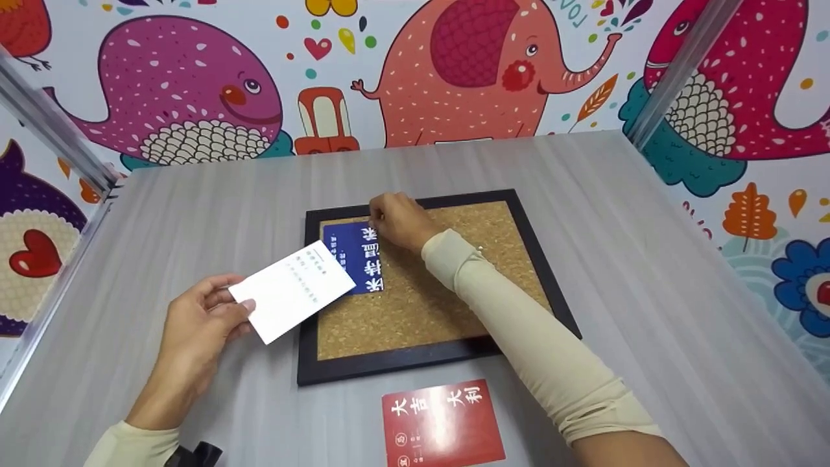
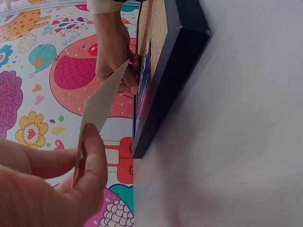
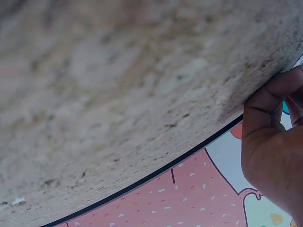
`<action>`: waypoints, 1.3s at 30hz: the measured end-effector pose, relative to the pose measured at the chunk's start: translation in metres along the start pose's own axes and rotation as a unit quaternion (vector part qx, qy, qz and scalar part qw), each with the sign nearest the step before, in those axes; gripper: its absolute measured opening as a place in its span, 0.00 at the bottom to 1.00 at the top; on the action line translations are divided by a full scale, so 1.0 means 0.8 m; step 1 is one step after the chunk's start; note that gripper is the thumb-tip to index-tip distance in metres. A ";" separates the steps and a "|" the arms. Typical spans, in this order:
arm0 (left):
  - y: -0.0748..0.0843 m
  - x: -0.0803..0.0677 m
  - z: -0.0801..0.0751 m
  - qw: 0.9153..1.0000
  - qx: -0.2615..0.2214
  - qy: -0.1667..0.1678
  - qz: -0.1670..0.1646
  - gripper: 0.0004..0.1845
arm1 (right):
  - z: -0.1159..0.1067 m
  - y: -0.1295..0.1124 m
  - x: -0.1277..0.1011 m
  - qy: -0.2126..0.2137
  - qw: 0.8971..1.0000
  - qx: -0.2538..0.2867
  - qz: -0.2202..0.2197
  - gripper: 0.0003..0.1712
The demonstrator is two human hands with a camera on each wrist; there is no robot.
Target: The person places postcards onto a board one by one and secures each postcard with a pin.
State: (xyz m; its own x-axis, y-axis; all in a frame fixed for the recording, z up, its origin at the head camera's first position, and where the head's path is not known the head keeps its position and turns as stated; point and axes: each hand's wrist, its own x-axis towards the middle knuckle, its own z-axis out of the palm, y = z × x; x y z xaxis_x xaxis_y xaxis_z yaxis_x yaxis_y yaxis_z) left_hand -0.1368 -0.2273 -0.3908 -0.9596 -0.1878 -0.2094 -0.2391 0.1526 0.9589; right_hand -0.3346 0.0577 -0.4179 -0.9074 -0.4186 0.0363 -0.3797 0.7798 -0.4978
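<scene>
My left hand (image 1: pixel 201 324) pinches a white card (image 1: pixel 292 292) with faint print between thumb and fingers, tilted over the left edge of a cork board (image 1: pixel 421 318) in a black frame. A blue card (image 1: pixel 353 259) with white characters lies on the cork at upper left, partly covered by the white card. At the blue card's upper right corner, my right hand (image 1: pixel 402 220) touches the board with curled fingers (image 3: pixel 270 99). Whether something small sits between those fingertips is hidden. In the left wrist view, the white card (image 2: pixel 102 104) is seen nearly edge-on.
A red card (image 1: pixel 444 425) with white characters lies on the grey table (image 1: pixel 220 194) in front of the board. Small white specks (image 1: pixel 480 248) show on the cork beside the right sleeve. Cartoon-printed walls (image 1: pixel 363 71) and metal posts (image 1: pixel 681 71) border the table.
</scene>
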 end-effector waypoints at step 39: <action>0.005 0.000 0.093 0.994 -0.018 -0.105 0.032 0.25 | 0.001 -0.001 -0.004 0.003 1.000 0.005 0.016 0.07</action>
State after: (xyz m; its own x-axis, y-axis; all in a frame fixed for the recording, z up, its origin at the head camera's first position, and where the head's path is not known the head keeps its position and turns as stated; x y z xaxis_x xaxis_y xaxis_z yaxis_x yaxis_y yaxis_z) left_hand -0.1490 -0.1544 -0.4015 -0.9834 0.0283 -0.1795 -0.1748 0.1224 0.9770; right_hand -0.3315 0.0584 -0.4181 -0.9199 -0.3913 0.0249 -0.3488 0.7876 -0.5079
